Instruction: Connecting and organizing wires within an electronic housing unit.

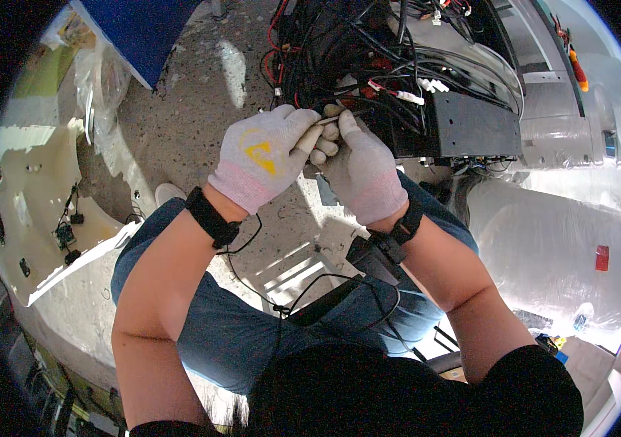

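Note:
My left hand and my right hand, both in pale knit gloves with pink cuffs, meet at the near edge of a black metal box. A thin pale strip runs between their fingertips. The left thumb and index finger pinch one end, and the right thumb and fingers close on the other. Whether it is a wire or a tie is too small to tell. Just beyond the fingers lies a dense bundle of black cables, with some red wires and white connectors among them.
The black metal box stands to the right of my hands. A curved cream panel with small wired parts lies at far left, below a blue panel. At right are a plastic-wrapped piece and an orange-handled tool.

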A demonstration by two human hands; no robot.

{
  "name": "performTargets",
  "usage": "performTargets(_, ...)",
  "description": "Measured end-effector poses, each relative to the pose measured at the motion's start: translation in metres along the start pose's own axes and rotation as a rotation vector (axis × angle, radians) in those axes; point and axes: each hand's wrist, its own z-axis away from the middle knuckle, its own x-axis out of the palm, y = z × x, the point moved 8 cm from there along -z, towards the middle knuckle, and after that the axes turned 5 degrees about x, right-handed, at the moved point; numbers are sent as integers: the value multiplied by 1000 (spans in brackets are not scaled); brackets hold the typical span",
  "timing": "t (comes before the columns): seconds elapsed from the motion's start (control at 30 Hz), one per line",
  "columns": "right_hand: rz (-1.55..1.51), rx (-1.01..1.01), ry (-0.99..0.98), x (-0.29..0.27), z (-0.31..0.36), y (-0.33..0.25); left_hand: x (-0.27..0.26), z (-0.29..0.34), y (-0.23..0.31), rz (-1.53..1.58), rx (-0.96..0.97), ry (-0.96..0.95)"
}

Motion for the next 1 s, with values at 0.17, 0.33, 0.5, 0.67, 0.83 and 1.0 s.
performTargets(0.17, -44, -21, 62, -1, 0, -1, -6, -3, 1, -91, 32, 11)
performTargets(0.33, -101, -45, 97, 2, -4, -5, -14, -7, -1, -382, 78, 47)
performTargets(0.5, -117, -77, 107, 6, -4, -4, -11, -2, 4, -408, 121, 108)
performTargets(0.67, -87, -86, 132, 4, 0, -3, -2, -1, 2, -339, 122, 15)
performTargets(0.83, -26, -30, 163, 1, 1, -3, 0, -2, -2, -279, 104, 1)
performTargets(1.0, 0, 18, 120, 1, 2, -5, -1, 0, 4, -327, 153, 54)
